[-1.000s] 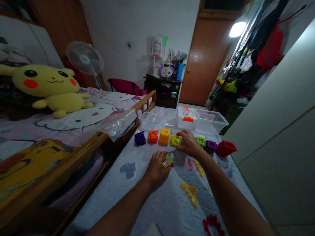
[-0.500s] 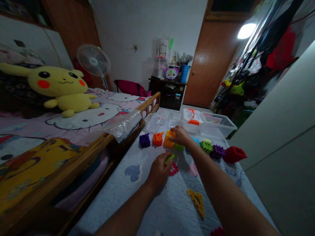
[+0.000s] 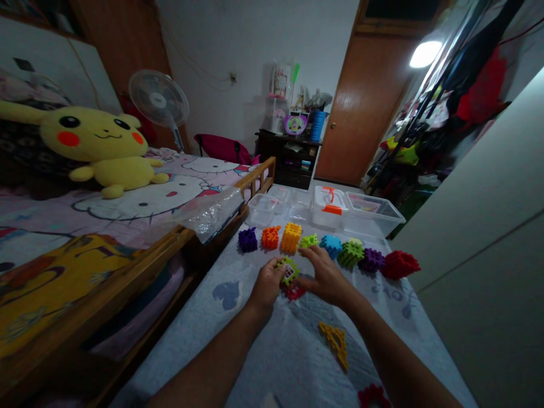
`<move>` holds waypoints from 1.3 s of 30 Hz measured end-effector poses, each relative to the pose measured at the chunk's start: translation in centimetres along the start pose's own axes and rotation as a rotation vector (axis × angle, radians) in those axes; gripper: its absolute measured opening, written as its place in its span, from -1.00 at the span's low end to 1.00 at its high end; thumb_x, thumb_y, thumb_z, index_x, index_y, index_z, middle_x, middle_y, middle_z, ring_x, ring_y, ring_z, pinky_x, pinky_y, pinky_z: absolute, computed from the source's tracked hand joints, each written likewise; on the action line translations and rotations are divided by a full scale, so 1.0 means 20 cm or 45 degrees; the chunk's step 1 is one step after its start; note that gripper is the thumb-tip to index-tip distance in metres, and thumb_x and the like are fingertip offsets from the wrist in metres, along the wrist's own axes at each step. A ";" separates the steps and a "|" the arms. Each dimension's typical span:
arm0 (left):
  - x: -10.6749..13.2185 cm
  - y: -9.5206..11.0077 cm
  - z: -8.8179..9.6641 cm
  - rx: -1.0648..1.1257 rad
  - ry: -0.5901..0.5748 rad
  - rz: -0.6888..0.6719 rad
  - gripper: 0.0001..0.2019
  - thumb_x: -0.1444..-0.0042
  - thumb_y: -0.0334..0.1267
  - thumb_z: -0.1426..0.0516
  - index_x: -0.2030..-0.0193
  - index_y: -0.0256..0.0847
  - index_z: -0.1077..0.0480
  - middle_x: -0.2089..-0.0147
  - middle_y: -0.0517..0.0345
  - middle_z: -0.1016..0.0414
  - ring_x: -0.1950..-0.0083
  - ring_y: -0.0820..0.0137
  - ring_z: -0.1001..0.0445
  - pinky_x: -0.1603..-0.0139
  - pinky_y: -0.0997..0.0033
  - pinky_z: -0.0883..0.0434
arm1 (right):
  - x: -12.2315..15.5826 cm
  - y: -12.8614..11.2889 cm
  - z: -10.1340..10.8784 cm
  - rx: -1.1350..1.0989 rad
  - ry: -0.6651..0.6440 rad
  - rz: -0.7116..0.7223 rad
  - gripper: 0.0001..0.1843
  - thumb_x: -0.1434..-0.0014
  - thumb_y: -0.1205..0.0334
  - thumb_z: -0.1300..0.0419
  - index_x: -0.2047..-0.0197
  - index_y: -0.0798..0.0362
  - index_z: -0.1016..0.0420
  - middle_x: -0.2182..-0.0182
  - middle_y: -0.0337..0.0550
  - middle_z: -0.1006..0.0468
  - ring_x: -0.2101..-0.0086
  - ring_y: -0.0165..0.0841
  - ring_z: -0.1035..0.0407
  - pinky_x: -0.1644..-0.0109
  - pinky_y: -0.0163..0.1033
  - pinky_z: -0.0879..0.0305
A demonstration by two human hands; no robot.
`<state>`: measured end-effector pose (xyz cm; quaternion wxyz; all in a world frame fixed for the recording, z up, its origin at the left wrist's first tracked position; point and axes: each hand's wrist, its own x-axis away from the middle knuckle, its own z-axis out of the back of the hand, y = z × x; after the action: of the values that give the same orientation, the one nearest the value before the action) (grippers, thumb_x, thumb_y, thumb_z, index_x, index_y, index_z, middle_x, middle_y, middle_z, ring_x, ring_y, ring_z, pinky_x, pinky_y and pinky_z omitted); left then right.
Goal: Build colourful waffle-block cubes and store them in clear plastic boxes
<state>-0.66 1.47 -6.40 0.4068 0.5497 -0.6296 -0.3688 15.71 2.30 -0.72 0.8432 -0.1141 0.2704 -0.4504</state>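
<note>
Between thumb and fingers, my left hand (image 3: 266,283) pinches a lime-green building block piece (image 3: 289,271) with a white window-like insert. My right hand (image 3: 326,276) is just right of it, fingers spread and nothing seen in them. A red piece (image 3: 294,292) lies on the cloth below the green one, partly hidden. Behind the hands runs a row of interlocking blocks: dark purple (image 3: 247,240), orange (image 3: 271,237), yellow-orange (image 3: 291,237), lime green (image 3: 309,241), blue (image 3: 331,246), green (image 3: 351,254), purple (image 3: 372,260) and red (image 3: 401,264).
A yellow triangular piece (image 3: 335,343) and another red piece (image 3: 373,396) lie nearer me. Clear plastic bins (image 3: 374,211) and a white-lidded box with orange clips (image 3: 329,205) stand at the far end. A wooden bed rail (image 3: 182,246) borders the left side, beside a yellow plush toy (image 3: 102,150).
My right hand has drawn back from the yellow-orange block towards my left hand. The green piece in my left hand has turned, showing its flat face. The yellow-orange block stays in the row.
</note>
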 end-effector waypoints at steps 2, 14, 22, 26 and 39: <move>0.00 0.00 0.00 0.052 -0.013 0.012 -0.58 0.05 -0.03 -0.27 0.13 -0.28 -0.39 0.29 0.10 -0.56 0.32 0.33 -0.53 0.26 0.36 -0.44 | 0.04 -0.06 -0.06 0.061 -0.032 -0.018 -0.29 0.03 0.09 -0.39 -0.17 0.05 -0.31 0.02 0.03 -0.40 -0.01 -0.09 -0.28 -0.09 0.03 -0.28; 0.03 0.01 -0.01 -0.027 -0.122 -0.022 -0.55 -0.06 0.00 -0.17 0.02 -0.30 -0.43 0.10 -0.02 -0.57 0.14 0.27 -0.53 0.10 0.34 -0.41 | 0.07 -0.11 -0.17 0.196 0.032 -0.210 -0.49 -0.03 0.23 -0.27 -0.07 0.11 -0.39 0.12 0.00 -0.41 0.08 -0.14 -0.26 -0.03 -0.08 -0.22; 0.05 0.03 0.01 -0.567 0.025 -0.206 -0.66 -0.17 -0.06 -0.07 0.05 -0.22 -0.43 0.16 0.02 -0.56 0.15 0.30 -0.51 0.17 0.34 -0.41 | -0.16 0.16 0.16 0.596 -0.102 -0.416 -0.45 -0.02 0.20 -0.24 -0.12 0.05 -0.43 -0.04 0.07 -0.42 0.00 -0.02 -0.22 -0.01 -0.04 -0.13; 0.04 0.02 0.01 -0.663 0.026 -0.280 -0.70 -0.16 -0.13 -0.08 0.04 -0.22 -0.43 0.19 0.04 -0.55 0.15 0.29 -0.50 0.07 0.29 -0.40 | -0.29 0.26 0.21 0.656 -0.260 -0.433 -0.41 -0.02 0.16 -0.25 -0.17 -0.01 -0.40 -0.06 0.02 -0.43 -0.05 -0.01 -0.20 -0.04 -0.02 -0.09; 0.03 0.00 0.02 -0.707 0.035 -0.289 -0.72 -0.13 -0.23 -0.09 0.04 -0.23 -0.43 0.21 0.07 -0.51 0.19 0.33 -0.49 0.10 0.29 -0.41 | -0.37 0.30 0.10 0.638 -0.385 -0.401 -0.48 0.02 0.22 -0.27 -0.07 -0.08 -0.46 -0.06 -0.06 -0.49 -0.13 -0.02 -0.18 -0.21 0.12 0.10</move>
<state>-1.03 0.90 -6.49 0.5063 0.4893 -0.4335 -0.5624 17.64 11.77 0.86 0.7957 -0.0090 0.0019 -0.6057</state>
